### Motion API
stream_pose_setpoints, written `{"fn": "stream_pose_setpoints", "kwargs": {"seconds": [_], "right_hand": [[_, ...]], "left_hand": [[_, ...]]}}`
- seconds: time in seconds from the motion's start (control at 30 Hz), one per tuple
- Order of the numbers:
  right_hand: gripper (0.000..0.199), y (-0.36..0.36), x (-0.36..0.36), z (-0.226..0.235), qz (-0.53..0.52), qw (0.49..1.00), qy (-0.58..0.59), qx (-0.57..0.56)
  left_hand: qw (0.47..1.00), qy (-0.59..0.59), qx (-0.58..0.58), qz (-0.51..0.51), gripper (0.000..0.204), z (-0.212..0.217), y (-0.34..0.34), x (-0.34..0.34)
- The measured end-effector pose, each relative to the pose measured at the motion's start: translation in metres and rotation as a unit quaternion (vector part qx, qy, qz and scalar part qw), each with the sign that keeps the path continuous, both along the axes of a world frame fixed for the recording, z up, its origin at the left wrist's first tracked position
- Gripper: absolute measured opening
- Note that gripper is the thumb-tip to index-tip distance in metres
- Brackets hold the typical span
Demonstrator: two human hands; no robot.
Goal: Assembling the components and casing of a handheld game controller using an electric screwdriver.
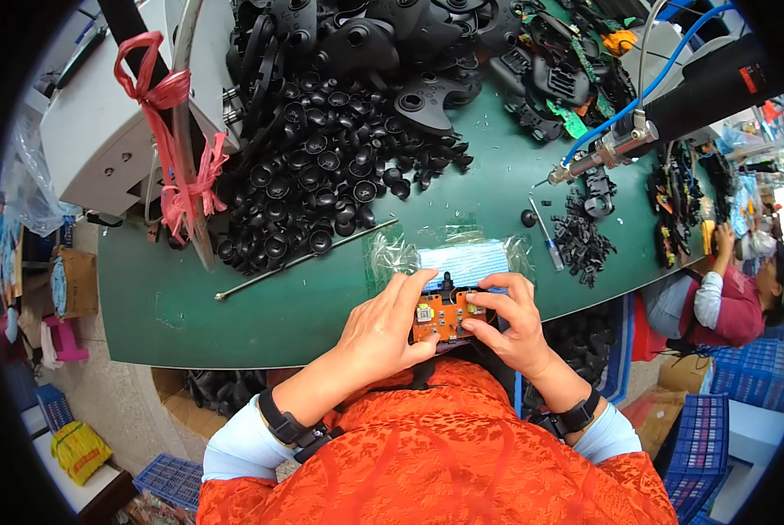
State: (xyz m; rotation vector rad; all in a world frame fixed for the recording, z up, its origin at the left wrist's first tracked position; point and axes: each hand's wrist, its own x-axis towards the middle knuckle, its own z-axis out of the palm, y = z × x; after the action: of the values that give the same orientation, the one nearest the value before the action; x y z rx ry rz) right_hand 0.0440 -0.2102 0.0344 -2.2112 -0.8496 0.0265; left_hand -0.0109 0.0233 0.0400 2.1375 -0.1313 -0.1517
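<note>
An orange circuit board (442, 320) with small switches and yellow-green parts is held close to my body at the table's near edge. My left hand (376, 325) grips its left side, with fingers along the top and the thumb at the lower corner. My right hand (516, 325) pinches the right side between thumb and fingers, partly covering it. A black part shows behind the board's upper edge; its full shape is hidden. Just beyond lies a blue-and-white striped cloth pad (466, 260), under clear tape on the green table (261, 319).
Black thumbstick caps (313, 171) are heaped at left behind a thin metal rod (309, 259). Game controller shells (431, 103) pile up beyond. An electric screwdriver (619, 150) hangs at right, above a pen-like tool (547, 236) and small black parts (584, 236). A co-worker (728, 297) sits at far right.
</note>
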Motion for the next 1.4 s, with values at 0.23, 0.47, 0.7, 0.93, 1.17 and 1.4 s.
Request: {"fn": "stream_pose_setpoints", "kwargs": {"seconds": [0.23, 0.47, 0.7, 0.93, 1.17, 1.4], "right_hand": [[0.029, 0.000, 0.000, -0.006, -0.014, 0.998, -0.062, 0.014], [0.029, 0.001, -0.001, -0.010, -0.017, 0.995, -0.093, 0.025], [0.028, -0.008, 0.008, 0.000, 0.026, 0.994, -0.107, 0.025], [0.023, -0.068, 0.117, -0.016, -0.166, 0.953, -0.227, -0.108], [0.017, -0.080, 0.154, -0.026, -0.141, 0.935, -0.216, -0.245], [0.016, -0.053, 0.077, 0.001, -0.084, 0.984, -0.157, -0.028]], "left_hand": [[1.000, 0.005, -0.002, -0.020, 0.063, 0.000, -0.008, 0.000], [0.990, 0.130, -0.034, 0.029, 0.044, 0.007, -0.001, 0.025], [0.987, 0.149, 0.051, -0.029, 0.045, 0.007, 0.000, 0.044], [0.975, 0.220, 0.025, -0.033, 0.042, 0.008, 0.005, 0.050], [0.982, 0.183, -0.009, -0.043, 0.040, 0.005, 0.001, 0.050], [0.969, 0.215, -0.121, -0.030, 0.057, 0.007, 0.018, 0.029]]}}
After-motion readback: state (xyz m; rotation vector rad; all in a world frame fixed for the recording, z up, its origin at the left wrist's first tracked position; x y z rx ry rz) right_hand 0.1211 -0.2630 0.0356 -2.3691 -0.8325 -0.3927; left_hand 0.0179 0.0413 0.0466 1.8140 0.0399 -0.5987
